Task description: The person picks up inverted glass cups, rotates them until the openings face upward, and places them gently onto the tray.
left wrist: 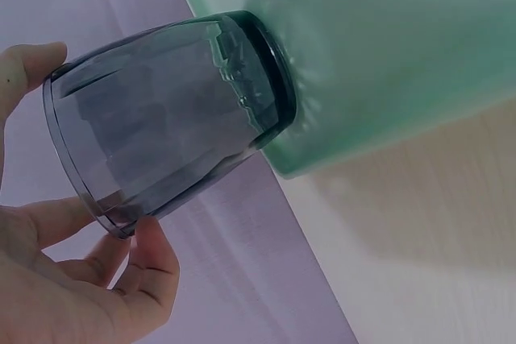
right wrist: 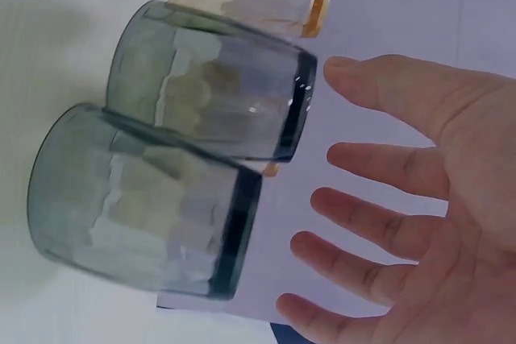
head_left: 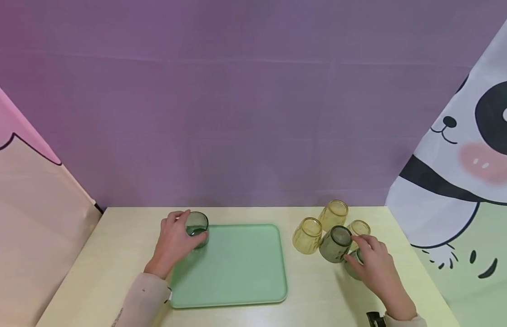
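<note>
A grey-green drinking glass (head_left: pixel 197 219) stands upright at the far left corner of the green tray (head_left: pixel 241 268). My left hand (head_left: pixel 173 243) pinches its rim between thumb and fingers; in the left wrist view the glass (left wrist: pixel 161 110) has its thick base on the tray. At the right, my right hand (head_left: pixel 377 265) hovers with fingers spread beside two upside-down grey-green glasses, the farther one (head_left: pixel 334 245) and a nearer one (head_left: pixel 351 271) partly behind the hand. In the right wrist view a gap separates the fingertips (right wrist: pixel 343 74) from both glasses.
Three yellow glasses stand upside down around the grey-green pair: one at the left (head_left: pixel 307 236), one at the back (head_left: pixel 333 216), one at the right (head_left: pixel 359 228). The pale table (head_left: pixel 310 290) meets a purple backdrop (head_left: pixel 253 127) behind.
</note>
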A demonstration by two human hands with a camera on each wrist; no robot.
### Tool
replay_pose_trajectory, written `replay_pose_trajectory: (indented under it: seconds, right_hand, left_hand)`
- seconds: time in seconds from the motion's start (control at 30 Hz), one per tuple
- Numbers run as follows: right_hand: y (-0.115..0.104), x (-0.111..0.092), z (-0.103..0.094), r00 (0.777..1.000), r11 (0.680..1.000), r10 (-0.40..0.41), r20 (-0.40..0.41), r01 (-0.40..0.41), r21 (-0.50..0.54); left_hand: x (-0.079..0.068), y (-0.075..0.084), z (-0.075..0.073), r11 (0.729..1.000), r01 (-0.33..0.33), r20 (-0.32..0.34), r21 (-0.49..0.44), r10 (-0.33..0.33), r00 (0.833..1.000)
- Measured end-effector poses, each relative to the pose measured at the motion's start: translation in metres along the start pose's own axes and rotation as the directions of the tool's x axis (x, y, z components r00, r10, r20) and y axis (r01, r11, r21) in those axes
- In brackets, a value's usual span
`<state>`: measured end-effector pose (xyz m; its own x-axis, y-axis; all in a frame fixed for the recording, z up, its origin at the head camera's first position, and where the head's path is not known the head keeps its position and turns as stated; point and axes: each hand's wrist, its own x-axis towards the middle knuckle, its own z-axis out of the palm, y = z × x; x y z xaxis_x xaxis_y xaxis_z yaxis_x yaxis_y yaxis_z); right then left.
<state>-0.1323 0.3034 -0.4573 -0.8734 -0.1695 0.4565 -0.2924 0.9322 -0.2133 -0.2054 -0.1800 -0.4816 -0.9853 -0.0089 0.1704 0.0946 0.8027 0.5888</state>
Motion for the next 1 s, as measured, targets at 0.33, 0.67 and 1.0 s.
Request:
replay_pose_trajectory:
  seconds: [0.33,0.67,1.0]
  right_hand:
    - [0.007,-0.005,0.001,0.993,0.995,0.071,0.090,-0.065,-0.070]
    - [0.011,-0.007,0.005,0.988,0.995,0.097,0.123,-0.091,-0.051]
    - [0.013,-0.006,0.005,0.983,0.996,0.095,0.160,-0.094,-0.013]
  left_hand:
    - [0.004,-0.001,-0.001,1.000,0.004,0.011,0.030,-0.004,1.000]
    - [0.002,-0.001,0.000,1.000,-0.002,0.023,0.021,0.002,1.000]
    - [-0.004,0.001,-0.003,1.000,0.001,0.016,-0.001,-0.001,1.000]
